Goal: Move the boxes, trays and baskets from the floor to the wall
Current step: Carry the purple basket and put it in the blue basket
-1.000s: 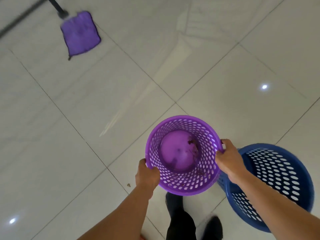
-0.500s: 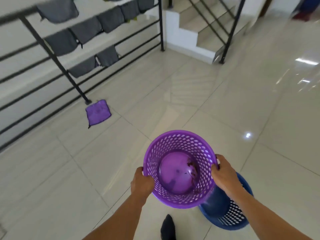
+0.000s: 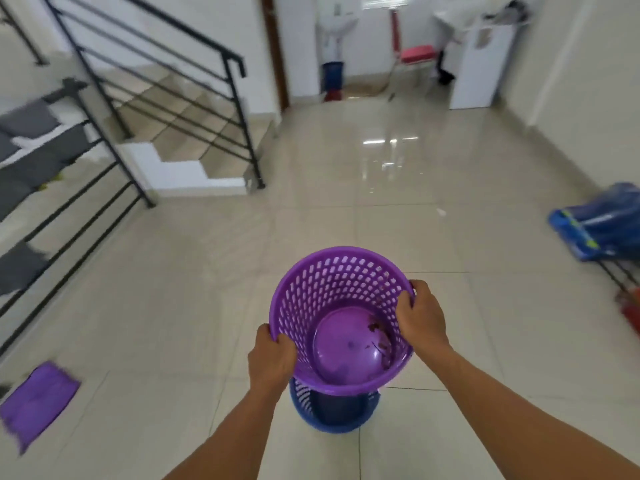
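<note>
I hold a purple perforated basket in the air, its open top facing me and brown debris lying on its bottom. My left hand grips the near-left rim. My right hand grips the right rim, fingers curled over the edge. A blue perforated basket stands on the floor directly below the purple one, mostly hidden by it.
A purple cloth lies on the tiles at the lower left. A black railing and staircase fill the left side. A blue plastic-wrapped bundle sits by the right wall. Glossy tiled floor stretches toward a far doorway.
The view has swung up from the floor to the room. The purple basket stays in both hands and now hangs over the blue basket, which was at its right before.
</note>
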